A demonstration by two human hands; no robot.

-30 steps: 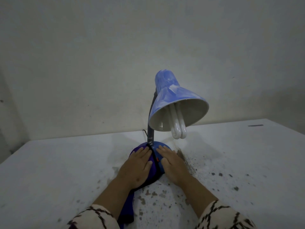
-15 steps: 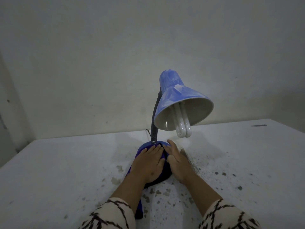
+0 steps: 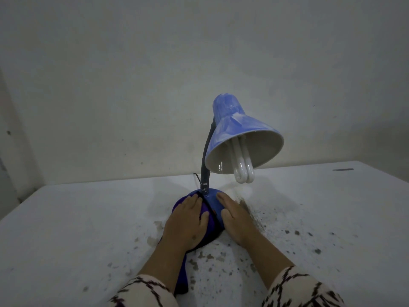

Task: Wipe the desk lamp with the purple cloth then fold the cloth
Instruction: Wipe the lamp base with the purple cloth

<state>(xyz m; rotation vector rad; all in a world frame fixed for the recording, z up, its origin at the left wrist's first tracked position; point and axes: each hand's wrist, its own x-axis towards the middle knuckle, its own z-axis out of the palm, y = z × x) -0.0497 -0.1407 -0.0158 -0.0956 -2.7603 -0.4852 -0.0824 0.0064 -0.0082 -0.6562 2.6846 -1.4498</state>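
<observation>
I see the desk lamp standing just beyond my fingertips, its dome base under both palms. My worry: the tilted shade overhangs to the right, so a hard sideways rub could tip or skid it on the table. The shade is blue with pale streaks; a white bulb pokes out. The purple cloth lies pressed under my left hand, fingers flat, a tail trailing toward my sleeve. My right hand rests flat, grasping nothing.
</observation>
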